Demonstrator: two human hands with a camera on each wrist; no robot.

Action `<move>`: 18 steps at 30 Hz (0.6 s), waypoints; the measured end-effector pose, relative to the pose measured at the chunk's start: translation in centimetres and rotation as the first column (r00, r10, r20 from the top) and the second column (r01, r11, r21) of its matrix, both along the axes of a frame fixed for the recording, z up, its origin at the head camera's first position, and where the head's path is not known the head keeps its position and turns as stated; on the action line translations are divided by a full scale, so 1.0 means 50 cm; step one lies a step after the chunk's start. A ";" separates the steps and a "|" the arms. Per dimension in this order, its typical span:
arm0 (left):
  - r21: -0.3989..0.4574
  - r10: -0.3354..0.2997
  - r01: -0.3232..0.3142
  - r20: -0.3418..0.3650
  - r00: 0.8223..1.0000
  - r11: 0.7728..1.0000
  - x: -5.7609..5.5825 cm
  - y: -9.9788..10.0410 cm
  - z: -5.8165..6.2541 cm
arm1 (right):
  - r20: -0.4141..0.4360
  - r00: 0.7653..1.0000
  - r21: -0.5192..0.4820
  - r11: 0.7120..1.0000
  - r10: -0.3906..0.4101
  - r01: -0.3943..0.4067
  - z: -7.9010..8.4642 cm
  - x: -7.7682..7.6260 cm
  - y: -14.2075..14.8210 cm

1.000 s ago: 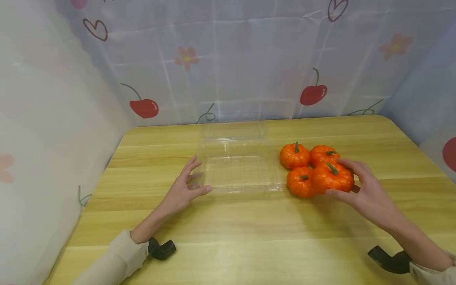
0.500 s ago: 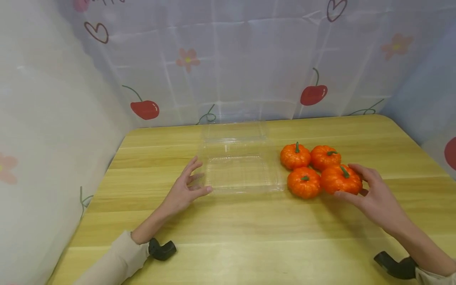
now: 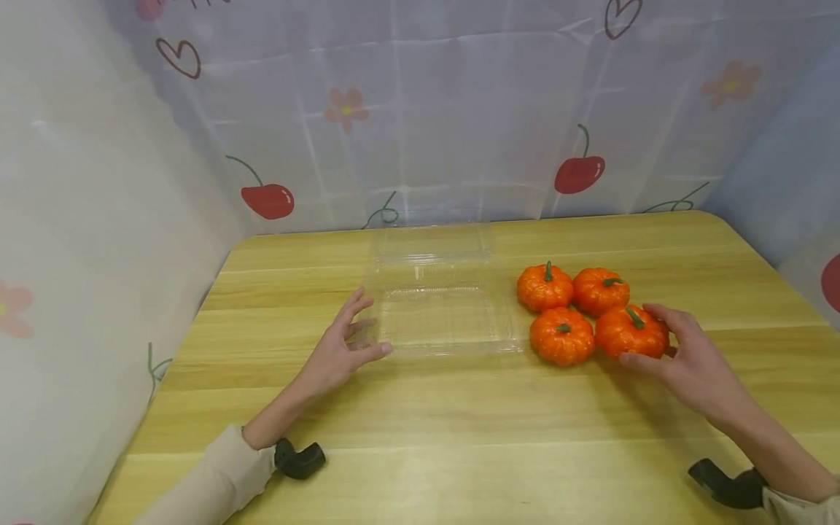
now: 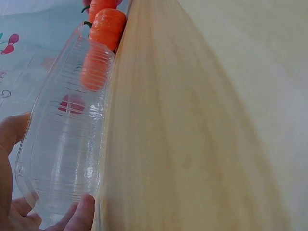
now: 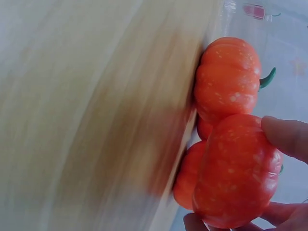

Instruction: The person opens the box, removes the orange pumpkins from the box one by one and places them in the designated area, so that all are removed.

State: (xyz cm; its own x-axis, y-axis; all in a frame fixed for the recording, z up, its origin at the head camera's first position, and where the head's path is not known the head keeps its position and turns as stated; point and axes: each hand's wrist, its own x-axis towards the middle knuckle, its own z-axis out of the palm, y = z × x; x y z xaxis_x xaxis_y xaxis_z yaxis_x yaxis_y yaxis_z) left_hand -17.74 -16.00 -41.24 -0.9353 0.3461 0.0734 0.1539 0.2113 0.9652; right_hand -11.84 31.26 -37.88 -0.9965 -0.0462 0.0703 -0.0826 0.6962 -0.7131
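Note:
My right hand [image 3: 695,364] grips a small orange pumpkin [image 3: 631,332], thumb at its front and fingers round its far right side. The frames do not settle whether this pumpkin touches the table. Close by are three more pumpkins: one left of it [image 3: 562,337] and two behind, back left [image 3: 545,287] and back right [image 3: 600,291]. Left of them lies an opened clear plastic container [image 3: 446,317]. At its left end my left hand [image 3: 331,354] rests with fingers spread, the thumb near the rim in the left wrist view. Some left fingers show through the plastic [image 4: 62,144].
Everything stands on a light wooden table [image 3: 426,452]. The container's lid [image 3: 433,240] reaches back towards a printed curtain [image 3: 446,117] behind the table. White sheeting [image 3: 85,219] hangs along the left side. A black wrist mount [image 3: 298,459] sits below each hand.
My right hand has shifted right with its pumpkin, away from the front left one, then slowed almost to a stop. The left hand and the container have stayed in place.

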 end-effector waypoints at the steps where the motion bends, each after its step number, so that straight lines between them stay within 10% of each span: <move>1: -0.002 0.001 -0.001 -0.001 1.000 1.000 0.000 0.000 0.000 | -0.004 1.000 0.006 1.000 0.007 -0.007 -0.002 -0.001 0.001; 18: 0.007 -0.003 0.003 0.008 1.000 1.000 -0.001 0.002 0.001 | 0.069 0.995 -0.077 0.994 0.077 -0.072 -0.018 -0.020 0.008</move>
